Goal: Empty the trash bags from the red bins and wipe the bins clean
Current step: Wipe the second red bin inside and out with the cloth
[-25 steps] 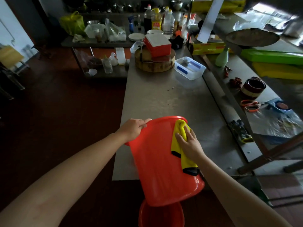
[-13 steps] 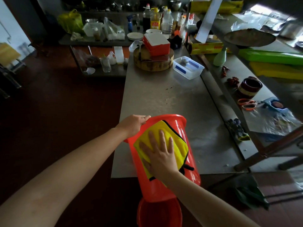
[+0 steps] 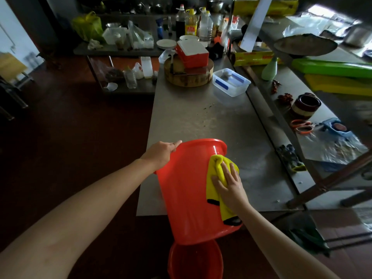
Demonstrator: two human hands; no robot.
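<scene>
A red bin (image 3: 185, 194) lies tilted over the near edge of the steel table (image 3: 201, 121), its mouth facing away from me and its base toward me. My left hand (image 3: 161, 154) grips its rim on the left side. A yellow cloth (image 3: 216, 178) with black trim lies against the bin's right outer wall. My right hand (image 3: 229, 184) presses flat on that cloth with the fingers spread. A second red bin (image 3: 195, 260) stands on the floor right below, its mouth up.
On the far end of the table stand a round wooden chopping block (image 3: 189, 75) with a red box (image 3: 192, 51) on it and a clear plastic container (image 3: 231, 82). A shelf on the right holds orange scissors (image 3: 301, 125), bowls and gloves. Dark red floor lies to the left.
My right hand slid the cloth from the top of the bin's wall over to its right side. The cloth bunched up there. My left hand kept its grip on the rim.
</scene>
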